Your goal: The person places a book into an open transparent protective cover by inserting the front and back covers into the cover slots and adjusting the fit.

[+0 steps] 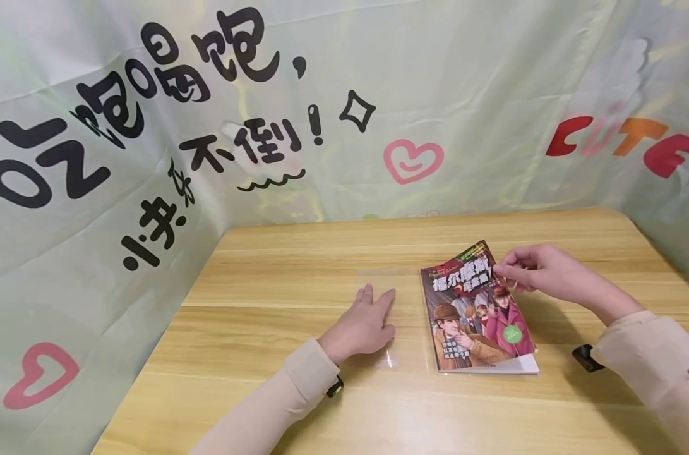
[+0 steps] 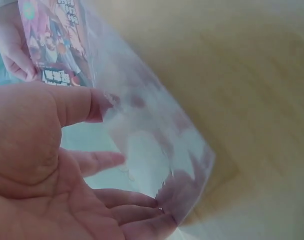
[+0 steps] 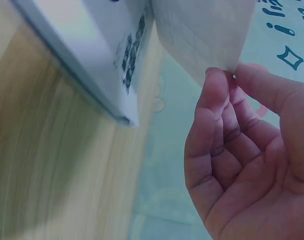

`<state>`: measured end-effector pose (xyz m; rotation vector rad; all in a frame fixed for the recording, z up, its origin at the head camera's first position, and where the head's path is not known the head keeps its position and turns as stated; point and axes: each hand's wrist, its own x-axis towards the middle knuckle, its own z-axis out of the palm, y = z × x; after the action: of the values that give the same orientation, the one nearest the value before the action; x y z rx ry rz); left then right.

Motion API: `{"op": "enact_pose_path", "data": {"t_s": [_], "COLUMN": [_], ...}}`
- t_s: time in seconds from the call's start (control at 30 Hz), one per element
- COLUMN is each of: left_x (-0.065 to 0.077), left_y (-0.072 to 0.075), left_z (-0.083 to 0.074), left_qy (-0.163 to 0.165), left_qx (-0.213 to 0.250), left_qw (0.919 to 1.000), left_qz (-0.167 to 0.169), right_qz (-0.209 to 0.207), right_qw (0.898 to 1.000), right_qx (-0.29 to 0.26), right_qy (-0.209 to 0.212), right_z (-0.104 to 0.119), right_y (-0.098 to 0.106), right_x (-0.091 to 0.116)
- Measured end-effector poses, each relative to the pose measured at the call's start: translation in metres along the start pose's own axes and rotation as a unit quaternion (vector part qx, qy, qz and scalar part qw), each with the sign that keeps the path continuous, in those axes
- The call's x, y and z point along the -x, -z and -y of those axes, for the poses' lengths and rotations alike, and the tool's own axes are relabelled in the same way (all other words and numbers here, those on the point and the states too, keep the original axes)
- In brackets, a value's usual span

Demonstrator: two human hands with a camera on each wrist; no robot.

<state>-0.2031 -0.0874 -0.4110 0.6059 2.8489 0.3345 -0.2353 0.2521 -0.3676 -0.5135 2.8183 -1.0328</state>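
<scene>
A paperback book with a colourful illustrated cover lies right of the table's middle. My right hand pinches the upper right corner of its front cover between thumb and fingertips. In the right wrist view the cover is raised, and a printed page shows under it. A clear plastic sheet extends from the book's left side. Over this sheet my left hand lies with fingers spread, its thumb and fingertips touching the plastic in the left wrist view.
The wooden table carries the book and the sheet. A printed fabric backdrop with lettering and hearts rises behind the table and at both sides. Dark wrist devices show at the left cuff and the right cuff.
</scene>
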Motion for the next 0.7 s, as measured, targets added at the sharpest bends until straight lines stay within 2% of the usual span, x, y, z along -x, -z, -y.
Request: {"op": "enact_pose_path", "data": {"t_s": [0.13,0.3,0.47,0.7], "left_x": [0.000,0.000,0.001,0.002], "left_y": [0.000,0.000,0.001,0.001], "left_z": [0.002,0.003,0.005,0.007], "left_qy": [-0.013,-0.026,-0.028,-0.017], "left_qx": [0.027,0.022,0.017,0.037], "left_qw": [0.9996,0.9994,0.9994,0.9992], "left_qz": [-0.001,0.003,0.006,0.001], "right_qz": [-0.012,-0.035,-0.050,-0.073], "right_qw": [0.999,0.997,0.992,0.987], "right_qx": [-0.015,-0.031,-0.046,-0.053], "right_qy": [0.028,0.069,0.103,0.132], "right_z": [0.007,0.017,0.028,0.045], "right_y": [-0.001,-0.006,-0.013,-0.026], "right_x": [-0.002,-0.005,-0.011,-0.021]}}
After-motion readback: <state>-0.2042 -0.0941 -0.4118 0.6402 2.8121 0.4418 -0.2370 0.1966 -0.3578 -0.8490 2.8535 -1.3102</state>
